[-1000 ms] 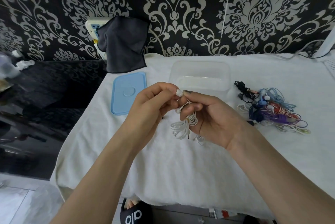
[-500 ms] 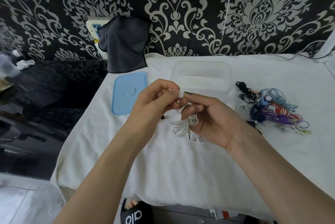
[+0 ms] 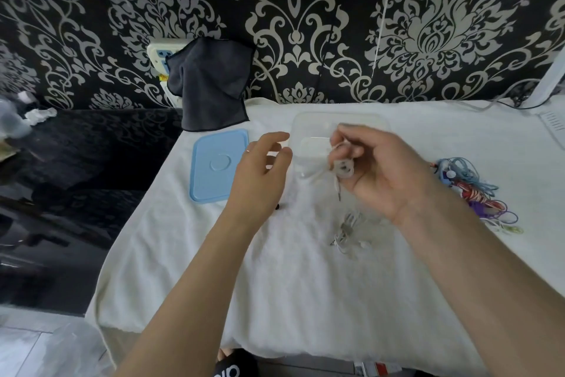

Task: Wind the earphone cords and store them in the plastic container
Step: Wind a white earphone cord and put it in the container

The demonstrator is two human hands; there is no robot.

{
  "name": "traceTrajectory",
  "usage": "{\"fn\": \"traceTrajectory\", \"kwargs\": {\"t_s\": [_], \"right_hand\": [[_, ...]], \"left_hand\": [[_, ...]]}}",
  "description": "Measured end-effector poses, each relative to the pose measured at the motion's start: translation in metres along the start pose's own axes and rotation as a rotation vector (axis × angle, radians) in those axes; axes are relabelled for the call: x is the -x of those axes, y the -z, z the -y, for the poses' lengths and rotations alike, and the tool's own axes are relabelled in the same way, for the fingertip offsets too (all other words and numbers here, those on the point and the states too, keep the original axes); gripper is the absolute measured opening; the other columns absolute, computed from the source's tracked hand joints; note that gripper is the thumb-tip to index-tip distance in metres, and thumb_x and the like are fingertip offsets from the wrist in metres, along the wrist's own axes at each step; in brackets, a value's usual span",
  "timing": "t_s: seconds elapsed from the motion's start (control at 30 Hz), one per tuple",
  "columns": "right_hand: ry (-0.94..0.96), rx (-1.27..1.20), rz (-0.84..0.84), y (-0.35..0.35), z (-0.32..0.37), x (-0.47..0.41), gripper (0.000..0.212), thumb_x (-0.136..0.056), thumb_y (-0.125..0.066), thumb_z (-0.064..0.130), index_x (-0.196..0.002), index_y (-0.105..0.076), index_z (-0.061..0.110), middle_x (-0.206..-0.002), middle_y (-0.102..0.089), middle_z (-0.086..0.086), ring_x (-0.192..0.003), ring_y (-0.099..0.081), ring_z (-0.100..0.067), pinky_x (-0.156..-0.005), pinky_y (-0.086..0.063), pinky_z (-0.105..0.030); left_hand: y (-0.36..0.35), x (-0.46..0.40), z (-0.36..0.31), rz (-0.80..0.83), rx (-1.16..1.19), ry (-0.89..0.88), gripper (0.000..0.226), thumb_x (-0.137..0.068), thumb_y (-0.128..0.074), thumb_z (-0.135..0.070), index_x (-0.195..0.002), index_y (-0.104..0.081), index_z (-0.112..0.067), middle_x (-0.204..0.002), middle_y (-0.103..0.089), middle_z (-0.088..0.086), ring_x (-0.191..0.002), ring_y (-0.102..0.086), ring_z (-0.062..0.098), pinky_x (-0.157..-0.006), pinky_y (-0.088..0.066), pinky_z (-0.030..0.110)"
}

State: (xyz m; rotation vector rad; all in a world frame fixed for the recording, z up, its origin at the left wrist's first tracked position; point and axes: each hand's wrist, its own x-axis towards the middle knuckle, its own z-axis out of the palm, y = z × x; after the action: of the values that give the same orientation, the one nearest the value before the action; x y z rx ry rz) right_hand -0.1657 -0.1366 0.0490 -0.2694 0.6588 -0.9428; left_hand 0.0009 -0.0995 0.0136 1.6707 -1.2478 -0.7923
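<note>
1. Right hand (image 3: pixel 385 172) raised over the bench, fingers curled, pinching a small wound bundle of white earphone cord (image 3: pixel 343 167); plug end hangs below the bundle; image motion-blurred, so the exact finger contacts cannot be told.
2. Left hand (image 3: pixel 261 172) beside it, apart from the right hand; fingers relaxed and spread, holding nothing; a thin ring shows on one finger.
3. Clear plastic container (image 3: pixel 308 129) stands open just behind both hands, on the white towel (image 3: pixel 275 285) covering the bench; the cord bundle is held in front of its near wall, above the towel, not inside it.
4. A second white earphone set (image 3: pixel 347 231) lies loose on the towel, below the right hand.
5. Blue lid (image 3: pixel 217 165) lies flat on the towel, left of the container, separate from it; a small dark object on the towel near the left wrist, too small to identify.
6. Pile of coloured earphones (image 3: pixel 470 190) (blue, red-and-white, purple) lies to the right of the right hand, partly hidden by it.
7. Dark cloth (image 3: pixel 211 83) hangs against the patterned wall over a power strip (image 3: pixel 159 55).
8. Readable writing: white letters on a black item at the bottom edge, partly cut off, seemingly "alo"; no other text legible.
</note>
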Motion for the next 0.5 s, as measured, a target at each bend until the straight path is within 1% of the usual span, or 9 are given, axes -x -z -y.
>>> {"fn": "traceTrajectory", "kwargs": {"t_s": [0.07,0.1,0.13,0.2,0.27,0.3,0.37,0.4,0.5], "right_hand": [[0.069,0.051,-0.018,-0.012,0.019,-0.014,0.008,-0.092,-0.059,-0.002,-0.085,-0.057,0.000,-0.072,-0.054,-0.008,-0.050,-0.041,-0.005,-0.053,-0.042,-0.016],[0.099,0.079,-0.049,-0.019,0.028,-0.026,0.007,-0.092,-0.057,-0.004,-0.087,-0.056,0.001,-0.072,-0.055,-0.010,-0.049,-0.040,-0.005,-0.053,-0.043,-0.017],[0.114,0.140,-0.092,-0.025,0.035,-0.039,0.008,-0.092,-0.056,-0.006,-0.088,-0.055,0.001,-0.073,-0.055,-0.011,-0.048,-0.039,-0.005,-0.052,-0.044,-0.018],[0.102,0.386,-0.181,-0.033,0.042,-0.064,0.012,-0.089,-0.053,-0.010,-0.084,-0.054,0.001,-0.072,-0.052,-0.012,-0.048,-0.037,-0.006,-0.048,-0.045,-0.020],[0.065,0.684,-0.261,-0.034,0.043,-0.084,0.015,-0.085,-0.052,-0.013,-0.080,-0.054,0.001,-0.068,-0.047,-0.009,-0.048,-0.037,-0.008,-0.046,-0.047,-0.022],[0.053,0.812,-0.295,-0.033,0.042,-0.092,0.015,-0.083,-0.052,-0.014,-0.080,-0.055,0.001,-0.065,-0.045,-0.008,-0.047,-0.039,-0.008,-0.048,-0.049,-0.023],[0.041,0.990,-0.348,-0.031,0.039,-0.103,0.014,-0.083,-0.054,-0.012,-0.083,-0.056,0.001,-0.062,-0.046,-0.008,-0.048,-0.042,-0.010,-0.055,-0.053,-0.027],[0.033,1.037,-0.362,-0.031,0.037,-0.105,0.013,-0.085,-0.054,-0.011,-0.085,-0.056,0.002,-0.064,-0.049,-0.009,-0.051,-0.045,-0.011,-0.058,-0.054,-0.027],[-0.004,1.039,-0.366,-0.025,0.030,-0.113,0.010,-0.090,-0.054,-0.009,-0.093,-0.054,0.001,-0.080,-0.054,-0.015,-0.062,-0.053,-0.016,-0.065,-0.056,-0.030]], "left_hand": [[-0.001,-0.004,0.003,0.036,-0.062,0.019,0.031,-0.105,-0.048,-0.028,-0.132,-0.060,-0.036,-0.128,-0.060,-0.005,-0.105,-0.060,0.011,-0.095,-0.053,0.037],[-0.001,-0.006,0.002,0.051,-0.083,0.028,0.034,-0.105,-0.046,-0.028,-0.136,-0.058,-0.035,-0.133,-0.059,-0.006,-0.109,-0.058,0.010,-0.100,-0.051,0.036],[-0.002,-0.006,0.002,0.066,-0.102,0.036,0.036,-0.106,-0.045,-0.028,-0.140,-0.056,-0.034,-0.137,-0.057,-0.007,-0.114,-0.056,0.009,-0.102,-0.047,0.031],[-0.005,-0.007,0.001,0.091,-0.131,0.046,0.039,-0.107,-0.042,-0.026,-0.145,-0.053,-0.030,-0.146,-0.053,-0.009,-0.124,-0.052,0.007,-0.103,-0.037,0.021],[-0.008,-0.008,0.001,0.098,-0.150,0.044,0.040,-0.107,-0.040,-0.024,-0.145,-0.053,-0.027,-0.151,-0.050,-0.008,-0.135,-0.048,0.012,-0.108,-0.034,0.021],[-0.009,-0.007,0.001,0.099,-0.155,0.045,0.040,-0.108,-0.040,-0.023,-0.145,-0.053,-0.026,-0.152,-0.049,-0.007,-0.137,-0.047,0.013,-0.111,-0.034,0.022],[-0.012,-0.009,0.001,0.098,-0.148,0.068,0.041,-0.107,-0.038,-0.022,-0.146,-0.053,-0.026,-0.149,-0.053,-0.003,-0.135,-0.050,0.018,-0.113,-0.038,0.027],[-0.012,-0.010,0.003,0.097,-0.146,0.081,0.042,-0.107,-0.038,-0.022,-0.146,-0.053,-0.027,-0.145,-0.057,0.000,-0.131,-0.053,0.022,-0.111,-0.042,0.032],[-0.017,-0.011,0.003,0.100,-0.138,0.090,0.042,-0.106,-0.041,-0.023,-0.146,-0.052,-0.027,-0.135,-0.062,0.014,-0.125,-0.057,0.030,-0.103,-0.047,0.039]]}}
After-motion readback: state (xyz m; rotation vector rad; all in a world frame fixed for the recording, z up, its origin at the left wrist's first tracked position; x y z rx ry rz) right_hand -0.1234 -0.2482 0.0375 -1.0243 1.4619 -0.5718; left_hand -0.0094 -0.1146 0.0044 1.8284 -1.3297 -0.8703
